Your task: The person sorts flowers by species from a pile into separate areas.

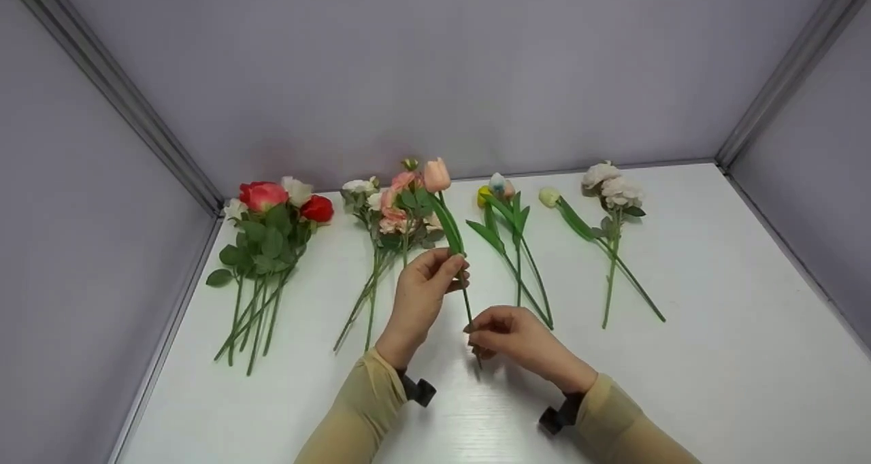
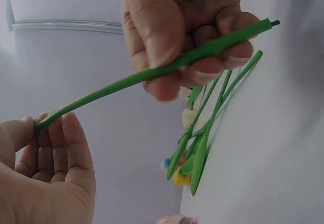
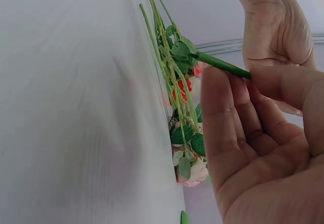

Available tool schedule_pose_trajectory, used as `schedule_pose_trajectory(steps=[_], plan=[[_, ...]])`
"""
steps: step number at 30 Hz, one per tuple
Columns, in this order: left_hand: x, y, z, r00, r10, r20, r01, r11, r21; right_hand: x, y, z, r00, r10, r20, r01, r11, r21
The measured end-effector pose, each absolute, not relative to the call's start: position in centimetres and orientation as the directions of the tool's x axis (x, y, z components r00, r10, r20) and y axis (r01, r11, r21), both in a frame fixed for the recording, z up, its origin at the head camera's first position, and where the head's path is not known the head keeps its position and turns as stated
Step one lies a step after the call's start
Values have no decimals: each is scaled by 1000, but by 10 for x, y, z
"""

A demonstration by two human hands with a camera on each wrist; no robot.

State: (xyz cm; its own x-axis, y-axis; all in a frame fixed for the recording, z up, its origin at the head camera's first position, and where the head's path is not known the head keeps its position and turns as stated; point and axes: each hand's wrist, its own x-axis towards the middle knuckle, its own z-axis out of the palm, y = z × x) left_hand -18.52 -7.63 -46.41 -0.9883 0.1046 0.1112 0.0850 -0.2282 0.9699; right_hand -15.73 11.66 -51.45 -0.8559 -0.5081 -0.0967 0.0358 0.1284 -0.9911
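Observation:
A peach-pink artificial tulip (image 1: 437, 175) is held up over the middle of the table, its bloom toward the back wall. My left hand (image 1: 423, 294) pinches the green stem (image 2: 119, 84) just under the long leaf. Lower down, near the cut end, my right hand (image 1: 520, 341) pinches the same stem between thumb and fingers. In the right wrist view the stem tip (image 3: 215, 62) sticks out past the right fingers. Just right of the held flower lies a group of tulips (image 1: 514, 226) with yellow, blue-white and pinkish blooms.
Red and white roses (image 1: 272, 226) lie at the left of the white table (image 1: 721, 355). Pink and white flowers (image 1: 398, 209) lie left of centre. To the right are a pale yellow-green tulip (image 1: 550, 196) and pale pink, full-petalled flowers (image 1: 620, 190). Grey walls (image 1: 463, 76) enclose the back and sides.

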Motion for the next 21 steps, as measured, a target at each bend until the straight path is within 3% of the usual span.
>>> schedule_pose_trajectory(steps=[6,9,12,17,21], plan=[[-185,-73,-466,-987,130,94,70,-176,982,-158,121,-516,-892,-449,-59,37,56,-998],[-182,-72,-467,-977,185,108,109,-7,994,-164,132,-515,-917,-395,-62,29,91,-995],[-174,-71,-472,-956,266,126,193,246,950,-178,151,-512,-943,-326,-68,10,177,-984],[-154,-64,-482,-852,501,155,463,580,671,-209,192,-506,-973,-201,-114,37,353,-935],[-139,-54,-490,-699,701,142,699,628,342,-227,216,-505,-981,-112,-156,83,486,-870]])
